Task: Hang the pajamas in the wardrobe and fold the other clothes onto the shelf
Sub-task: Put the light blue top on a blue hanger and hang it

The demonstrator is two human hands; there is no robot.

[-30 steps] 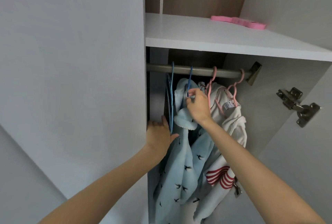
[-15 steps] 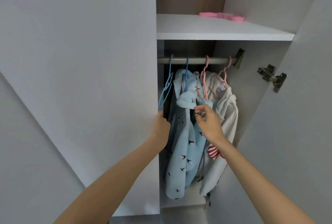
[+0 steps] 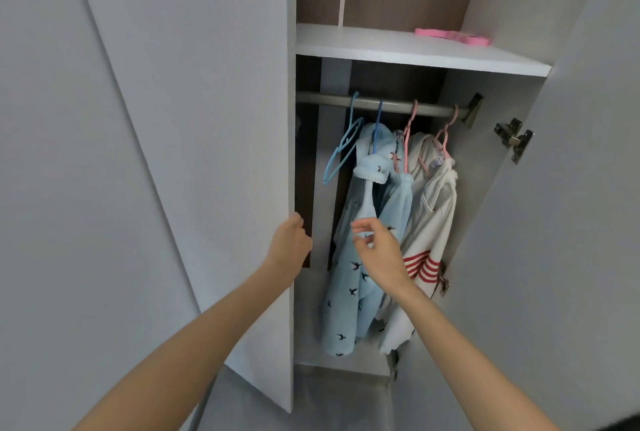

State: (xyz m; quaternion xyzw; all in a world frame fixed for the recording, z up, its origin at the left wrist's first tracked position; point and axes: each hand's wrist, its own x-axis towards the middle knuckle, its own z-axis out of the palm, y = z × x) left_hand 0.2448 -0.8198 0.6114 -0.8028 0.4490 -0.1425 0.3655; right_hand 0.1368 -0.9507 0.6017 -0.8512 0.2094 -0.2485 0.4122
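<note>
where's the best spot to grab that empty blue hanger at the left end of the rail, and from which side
Grip the empty blue hanger at its neck, just under the hook, coming from the front left. It hangs bare and tilted with its left side free, while the blue pajamas crowd its right, so a hand from that side would likely snag fabric.

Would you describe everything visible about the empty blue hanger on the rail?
The blue hanger is thin, pale blue and looks plastic. Its hook sits over the rail, leftmost of four hangers. It carries no clothing and hangs tilted, its lower end angled left toward the door edge that the left hand grips. The blue pajamas hang beside it; contact is unclear.
</note>
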